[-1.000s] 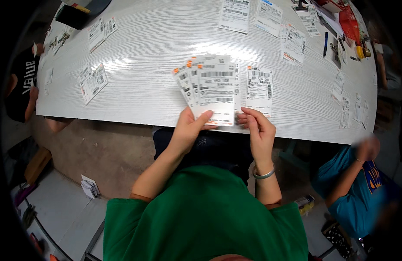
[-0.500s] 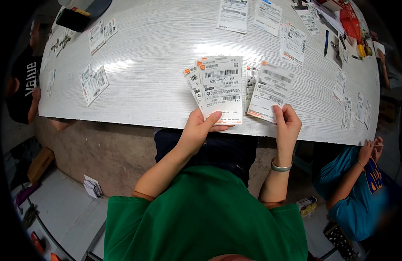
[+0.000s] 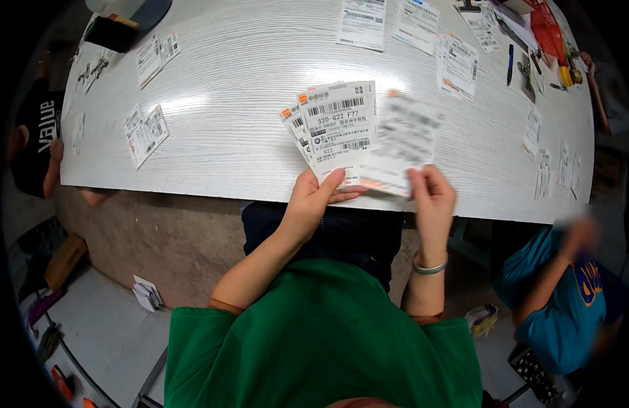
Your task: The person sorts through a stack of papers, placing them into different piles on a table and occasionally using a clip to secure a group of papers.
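A fanned stack of white shipping labels [image 3: 336, 129] with orange corner marks is pinched in my left hand [image 3: 313, 202], the thumb lying over the lower edge of the top label. Another shipping label [image 3: 404, 139], smeared by motion, is gripped at its lower right corner by my right hand [image 3: 431, 197]. Its left edge meets or overlaps the right side of the stack. Both hands are over the table's near edge. How many labels my right hand grips cannot be made out.
The white wood-grain table [image 3: 246, 129] carries more label piles, such as a pair [image 3: 146, 136] at left and a pile [image 3: 459, 68] at right. A pen [image 3: 510, 64], a clip [image 3: 527, 80] and a red bag [image 3: 547, 30] are at far right. A person in blue [image 3: 552, 299] sits right; another person's sleeve [image 3: 39, 136] is left.
The top label of my left hand's stack is a different one. My right hand has moved left with a label, toward the stack. The labels seen behind it earlier are now out of sight.
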